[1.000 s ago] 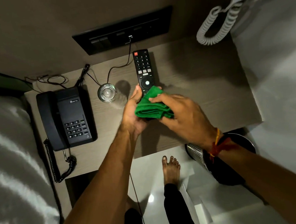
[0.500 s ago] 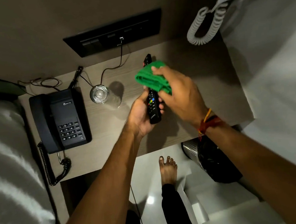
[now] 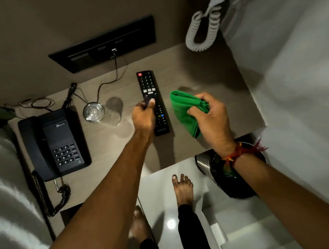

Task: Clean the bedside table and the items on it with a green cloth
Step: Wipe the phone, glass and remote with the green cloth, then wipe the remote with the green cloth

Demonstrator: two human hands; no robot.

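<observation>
A black TV remote (image 3: pixel 149 86) lies face up on the wooden bedside table (image 3: pixel 205 78), near its middle. My left hand (image 3: pixel 143 118) grips the remote's left side, thumb on the buttons. To the right, my right hand (image 3: pixel 210 117) is closed on a bunched green cloth (image 3: pixel 184 111), held just above the tabletop and apart from the remote. A black desk phone (image 3: pixel 54 145) sits at the table's left end. A clear drinking glass (image 3: pixel 94 112) stands between the phone and the remote.
A black switch panel (image 3: pixel 103 45) on the wall has a cable running down to the table. A white coiled cord (image 3: pixel 202 32) hangs at the upper right. A metal bin (image 3: pixel 203 160) with a black liner stands on the floor under my right wrist. Bedding lies to the left.
The remote, held up edge-on and wiped by the cloth before, now lies flat on the table. My right hand with the cloth has come off it to the right.
</observation>
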